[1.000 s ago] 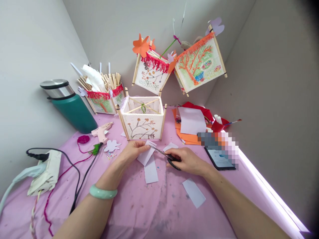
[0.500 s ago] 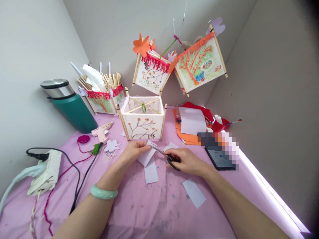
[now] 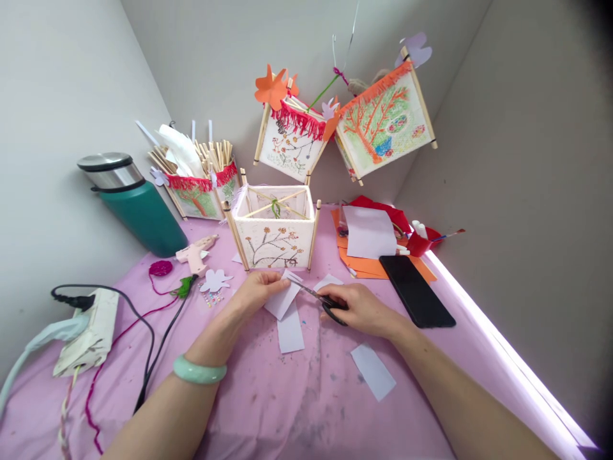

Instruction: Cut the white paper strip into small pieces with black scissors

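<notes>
My left hand [image 3: 262,291] pinches a piece of white paper [image 3: 283,303] between thumb and fingers. In my right hand [image 3: 357,308] is a pair of black-handled scissors [image 3: 334,310], its blades pointing left and meeting the paper near my left fingertips. A white paper strip [image 3: 291,331] lies partly under the held piece, and another strip [image 3: 373,372] rests nearer me on the right. Just behind my hands stands a white box lantern [image 3: 278,243] with wooden corner sticks and a drawn flowering branch. Some white paper [image 3: 329,281] sits behind the scissors.
To the left are a green bottle [image 3: 143,214], a pink glue gun [image 3: 195,254], a paper flower [image 3: 215,281], yarn [image 3: 160,268], and a power strip [image 3: 87,335] with cables. On the right lie a phone [image 3: 416,291] and orange paper [image 3: 364,267]. Decorated lanterns [image 3: 383,121] hang above.
The phone's screen has gone from lit to dark. My hands, the paper and the scissors stay nearly in place.
</notes>
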{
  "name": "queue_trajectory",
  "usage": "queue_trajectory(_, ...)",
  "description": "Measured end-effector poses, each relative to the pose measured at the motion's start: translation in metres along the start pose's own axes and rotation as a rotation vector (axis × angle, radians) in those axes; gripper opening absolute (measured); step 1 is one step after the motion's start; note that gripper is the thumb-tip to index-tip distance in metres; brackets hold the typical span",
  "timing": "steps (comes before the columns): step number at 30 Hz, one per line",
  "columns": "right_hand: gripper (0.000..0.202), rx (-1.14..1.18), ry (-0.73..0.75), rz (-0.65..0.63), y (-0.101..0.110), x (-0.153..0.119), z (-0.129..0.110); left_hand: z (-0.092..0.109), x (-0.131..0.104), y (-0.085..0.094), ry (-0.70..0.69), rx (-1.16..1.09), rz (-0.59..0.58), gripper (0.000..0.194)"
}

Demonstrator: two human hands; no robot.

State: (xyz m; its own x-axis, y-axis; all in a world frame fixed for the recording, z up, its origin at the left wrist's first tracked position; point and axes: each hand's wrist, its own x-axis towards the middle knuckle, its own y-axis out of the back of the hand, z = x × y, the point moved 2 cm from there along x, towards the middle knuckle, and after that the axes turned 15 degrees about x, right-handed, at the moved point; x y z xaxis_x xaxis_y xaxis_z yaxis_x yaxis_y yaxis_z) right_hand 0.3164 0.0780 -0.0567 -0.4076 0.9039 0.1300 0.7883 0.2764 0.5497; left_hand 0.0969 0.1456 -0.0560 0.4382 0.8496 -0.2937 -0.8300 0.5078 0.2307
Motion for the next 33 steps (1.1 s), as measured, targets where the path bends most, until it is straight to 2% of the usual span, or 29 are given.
queue_trajectory(24, 0.019, 0.014, -0.024, 0.011, 0.0003, 0.0001, 0.0035, -0.0024, 0.0015, -0.0005, 0.011, -0.019, 0.019, 0.037)
queue_trajectory(33, 0.020, 0.088, -0.092, -0.028, 0.0008, -0.0007, 0.0026, 0.0000, 0.0013, 0.0027, 0.021, -0.065, 0.083, 0.034)
